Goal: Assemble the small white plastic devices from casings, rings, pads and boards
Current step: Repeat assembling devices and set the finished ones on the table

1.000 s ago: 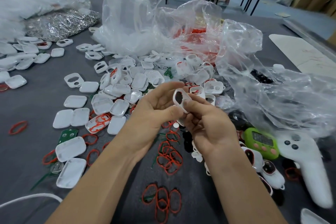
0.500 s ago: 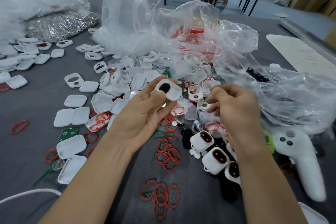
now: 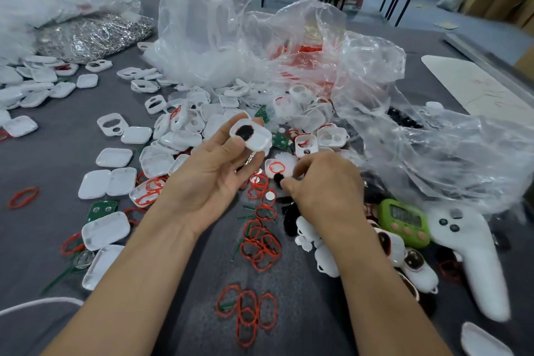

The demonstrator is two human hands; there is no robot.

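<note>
My left hand (image 3: 213, 173) holds a white casing (image 3: 252, 136) with a black pad in its opening, pinched between thumb and fingers above the table. My right hand (image 3: 323, 191) is lower and to the right, its fingertips pinching a small black pad (image 3: 278, 178) just over the parts pile. Red rings (image 3: 261, 237) lie scattered below both hands, and more red rings (image 3: 248, 312) sit near the front edge. White casing halves (image 3: 108, 182) and green boards (image 3: 101, 209) cover the grey table at the left.
Crumpled clear plastic bags (image 3: 289, 46) rise behind and to the right of the hands. A green timer (image 3: 404, 221) and a white controller (image 3: 474, 254) lie at the right, beside finished white devices (image 3: 416, 269). A bag of metal rings (image 3: 92, 35) sits far left.
My right hand let go of the casing, reached right into the pile, then came back down and left with a small black pad. My left hand turned the casing face up.
</note>
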